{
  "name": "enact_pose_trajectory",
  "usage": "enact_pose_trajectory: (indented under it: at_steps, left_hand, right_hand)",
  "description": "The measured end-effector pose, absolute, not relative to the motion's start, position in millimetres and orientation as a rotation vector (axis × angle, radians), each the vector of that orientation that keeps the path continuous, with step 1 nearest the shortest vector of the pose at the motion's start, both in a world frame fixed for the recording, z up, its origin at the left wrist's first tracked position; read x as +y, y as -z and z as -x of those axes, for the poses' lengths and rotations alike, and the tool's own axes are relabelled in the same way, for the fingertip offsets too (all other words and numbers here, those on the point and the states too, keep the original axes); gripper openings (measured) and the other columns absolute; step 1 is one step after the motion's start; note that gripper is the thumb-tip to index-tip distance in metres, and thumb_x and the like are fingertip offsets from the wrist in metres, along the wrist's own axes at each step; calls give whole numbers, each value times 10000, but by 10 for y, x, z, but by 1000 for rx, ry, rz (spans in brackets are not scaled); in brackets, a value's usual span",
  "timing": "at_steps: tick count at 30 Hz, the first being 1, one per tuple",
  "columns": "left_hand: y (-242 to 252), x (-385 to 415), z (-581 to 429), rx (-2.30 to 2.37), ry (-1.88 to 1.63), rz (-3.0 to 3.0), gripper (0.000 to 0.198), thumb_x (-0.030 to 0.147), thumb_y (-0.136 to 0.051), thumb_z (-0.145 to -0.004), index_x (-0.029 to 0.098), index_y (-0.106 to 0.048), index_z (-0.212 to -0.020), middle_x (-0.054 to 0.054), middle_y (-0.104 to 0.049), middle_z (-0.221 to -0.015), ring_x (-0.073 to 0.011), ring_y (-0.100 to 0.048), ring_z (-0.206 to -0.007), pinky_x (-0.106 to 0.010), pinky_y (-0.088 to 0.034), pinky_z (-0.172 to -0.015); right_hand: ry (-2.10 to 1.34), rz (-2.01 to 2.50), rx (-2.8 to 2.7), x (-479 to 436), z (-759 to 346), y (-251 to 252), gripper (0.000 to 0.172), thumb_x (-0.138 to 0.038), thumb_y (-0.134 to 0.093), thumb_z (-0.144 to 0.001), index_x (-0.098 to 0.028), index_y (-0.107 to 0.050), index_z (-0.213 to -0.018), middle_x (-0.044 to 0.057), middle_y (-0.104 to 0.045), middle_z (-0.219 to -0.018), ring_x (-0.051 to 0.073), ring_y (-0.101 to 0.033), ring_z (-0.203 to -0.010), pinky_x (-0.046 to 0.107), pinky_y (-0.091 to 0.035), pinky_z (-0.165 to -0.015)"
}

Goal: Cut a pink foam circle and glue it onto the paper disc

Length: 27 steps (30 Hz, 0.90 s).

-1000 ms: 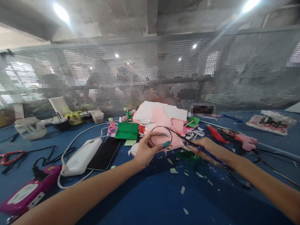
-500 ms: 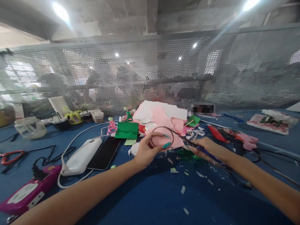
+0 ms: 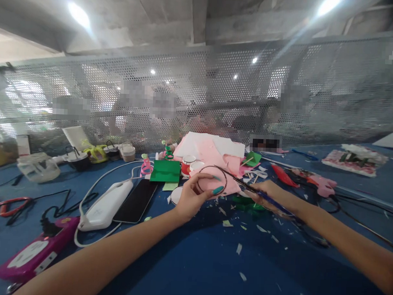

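Currently, the left grip (image 3: 192, 194) holds a thin dark hoop (image 3: 226, 180) before pink paper (image 3: 233, 189) on the worktop (image 3: 195, 259) — the right grip (image 3: 274, 196) holds a slim blue-and-black tool (image 3: 263, 194), its tip by the hoop.

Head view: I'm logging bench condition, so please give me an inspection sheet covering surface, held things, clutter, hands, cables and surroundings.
Surface: blue table, strewn with scraps.
Held things: thin dark ring; blue tool, its exact type unclear.
Clutter: phone, green card and clear jar toward the left.
Hands: left hand pinches the ring; right hand grips the tool. Whether tool and ring touch cannot be told.
Cables: white cable loops around the white box; black plug in the purple power block.
Surroundings: perforated screen behind the table; ceiling light on; shapes beyond blurred.
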<state>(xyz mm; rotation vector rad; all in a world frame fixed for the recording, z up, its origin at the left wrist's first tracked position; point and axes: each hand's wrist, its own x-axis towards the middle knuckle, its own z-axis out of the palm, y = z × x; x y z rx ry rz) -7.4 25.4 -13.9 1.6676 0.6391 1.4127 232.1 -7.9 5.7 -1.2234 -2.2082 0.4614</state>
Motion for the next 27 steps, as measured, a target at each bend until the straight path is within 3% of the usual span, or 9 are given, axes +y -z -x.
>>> enact_pose_trajectory:
  at_steps: [10,18,27]
  left_hand:
    - [162,285,76,598,-1343,-1594,370,234,-777,-605,167,-613,-929,-27,-601,-936,-94,-578,-718,-196,-546,-620]
    - [124,277,90,582,-1250,-1594,355,210,-778,-598,157,-607,-905,-28,-594,-911,-80,-568,-673,-180,-524,-599]
    - [94,261,67,539,-1218,-1553,343,195,-786,-588,160,-590,-867,-6,-585,-832,-70,-566,-649,-163,-504,-576]
  right_hand:
    - [-496,1316,-2214,55,-2401,25,481,-607,-426,-785,-191,-429,-545,-26,-330,-509,102,-300,-489,242,-248,-432]
    - [-463,1272,-2364,58,-2461,4,508,-612,-396,-815,-144,-524,-666,-1,-410,-573,112,-355,-538,242,-293,-491]
    - [-434,1232,-2334,30,-2451,-3,494,-600,-389,-823,-156,-488,-630,-18,-350,-576,100,-301,-535,236,-261,-483]
